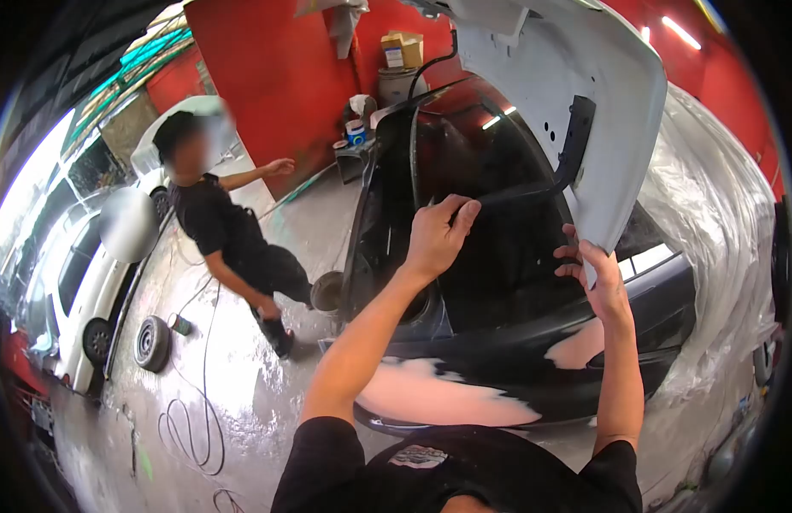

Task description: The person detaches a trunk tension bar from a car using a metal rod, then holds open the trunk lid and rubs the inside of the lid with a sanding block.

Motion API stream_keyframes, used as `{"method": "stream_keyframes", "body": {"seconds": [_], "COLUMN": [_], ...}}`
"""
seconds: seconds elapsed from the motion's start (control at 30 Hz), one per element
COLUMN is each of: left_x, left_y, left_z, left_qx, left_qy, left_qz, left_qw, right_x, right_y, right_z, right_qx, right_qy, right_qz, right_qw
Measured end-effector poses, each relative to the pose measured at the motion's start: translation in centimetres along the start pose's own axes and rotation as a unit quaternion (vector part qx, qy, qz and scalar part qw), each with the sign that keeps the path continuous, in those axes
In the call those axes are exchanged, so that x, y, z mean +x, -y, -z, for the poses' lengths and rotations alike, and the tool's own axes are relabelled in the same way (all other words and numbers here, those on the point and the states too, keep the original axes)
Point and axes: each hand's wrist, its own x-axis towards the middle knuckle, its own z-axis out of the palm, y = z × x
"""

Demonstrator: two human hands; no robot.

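Note:
My left hand (443,235) is closed around the end of a black, bent trunk hinge arm (575,141), over the opening of a black car (490,342). That arm runs up to the underside of a raised pale grey trunk lid (622,111). At the lid's lower corner, my right hand (603,278) grips its edge between thumb and fingers. A second bent arm (430,64) shows on the lid's far side. Pinkish filler patches (447,395) mark the car's rear bumper below my arms.
A co-worker (229,222) in black walks on the left, near a bucket (327,292). A wheel (152,344), a can and a looped cable (209,427) lie on the floor. Clear plastic sheeting (712,197) hangs at right. A white car (88,274) stands far left.

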Motion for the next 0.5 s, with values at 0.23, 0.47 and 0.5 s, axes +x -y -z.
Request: {"method": "stream_keyframes", "body": {"seconds": [0.23, 0.47, 0.5], "left_x": [-0.1, -0.3, -0.2], "left_y": [-0.5, 0.0, -0.3], "left_z": [-0.1, -0.1, 0.0], "left_qx": [-0.008, -0.048, -0.055], "left_qy": [-0.004, 0.012, 0.020], "left_qz": [0.018, 0.041, 0.052], "left_qw": [1.000, 0.998, 0.997], "right_x": [0.7, 0.6, 0.6], "right_y": [-1.7, -1.4, -1.1], "right_z": [0.8, 0.0, -0.5], "right_qx": [0.037, 0.068, 0.064], "right_qy": [0.019, 0.004, -0.003], "right_qz": [0.045, 0.071, 0.064], "right_qw": [0.998, 0.995, 0.996]}}
